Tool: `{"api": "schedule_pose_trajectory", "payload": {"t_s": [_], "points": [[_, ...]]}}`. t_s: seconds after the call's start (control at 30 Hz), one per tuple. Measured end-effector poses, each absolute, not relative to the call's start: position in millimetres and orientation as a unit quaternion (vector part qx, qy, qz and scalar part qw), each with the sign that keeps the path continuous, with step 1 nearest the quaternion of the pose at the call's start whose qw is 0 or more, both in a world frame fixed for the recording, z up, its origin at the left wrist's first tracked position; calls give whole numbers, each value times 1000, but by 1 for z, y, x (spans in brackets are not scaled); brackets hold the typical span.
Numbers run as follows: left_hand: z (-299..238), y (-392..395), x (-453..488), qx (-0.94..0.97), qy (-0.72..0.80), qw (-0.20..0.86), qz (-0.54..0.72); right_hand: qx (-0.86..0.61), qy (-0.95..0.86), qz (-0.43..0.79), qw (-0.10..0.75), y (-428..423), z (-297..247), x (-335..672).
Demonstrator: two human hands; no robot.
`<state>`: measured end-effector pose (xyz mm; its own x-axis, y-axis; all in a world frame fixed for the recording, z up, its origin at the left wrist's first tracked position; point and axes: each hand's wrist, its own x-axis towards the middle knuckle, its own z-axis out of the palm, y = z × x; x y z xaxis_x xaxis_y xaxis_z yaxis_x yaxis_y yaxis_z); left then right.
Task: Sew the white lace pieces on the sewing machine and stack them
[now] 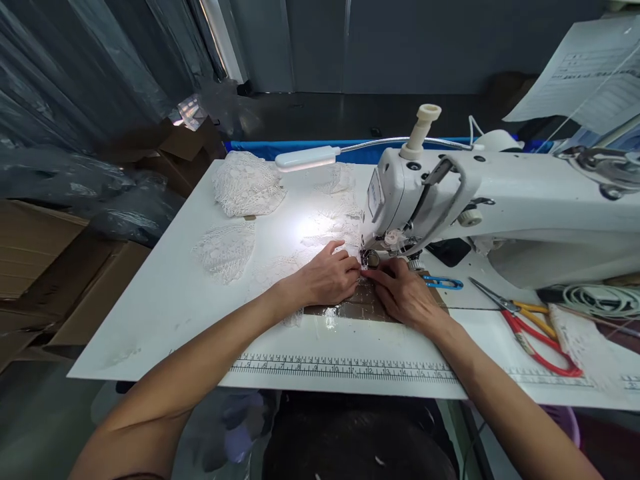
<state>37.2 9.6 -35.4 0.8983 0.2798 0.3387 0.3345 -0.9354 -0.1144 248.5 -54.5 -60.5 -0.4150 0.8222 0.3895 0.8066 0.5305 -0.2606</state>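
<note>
My left hand (333, 275) lies just left of the sewing machine's presser foot (364, 259), with its fingers curled down on white lace (280, 272). My right hand (404, 291) is on the other side of the foot, its fingertips pinched together at the lace's edge. The fingertips of both hands nearly meet in front of the needle area, and they hide most of the lace there. Under my hands is a brown, shiny plate (330, 312) on the table. The white sewing machine (425, 187) stands over the work.
Lace pieces lie in a pile (247, 183) and a flat piece (227, 250) on the white table (165, 313). At right are blue thread snips (444, 283), red-handled scissors (543, 343) and a yellow-handled tool (537, 319). A lamp (307, 159) lights the lace. Cardboard boxes (95, 287) stand left.
</note>
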Motion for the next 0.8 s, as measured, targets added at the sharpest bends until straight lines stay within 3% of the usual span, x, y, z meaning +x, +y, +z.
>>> {"api": "schedule_pose_trajectory", "payload": {"t_s": [0.8], "points": [[-37,16,33,-971,-199,37,-127,-534,-835,-53,118,-58,-50,236]]}}
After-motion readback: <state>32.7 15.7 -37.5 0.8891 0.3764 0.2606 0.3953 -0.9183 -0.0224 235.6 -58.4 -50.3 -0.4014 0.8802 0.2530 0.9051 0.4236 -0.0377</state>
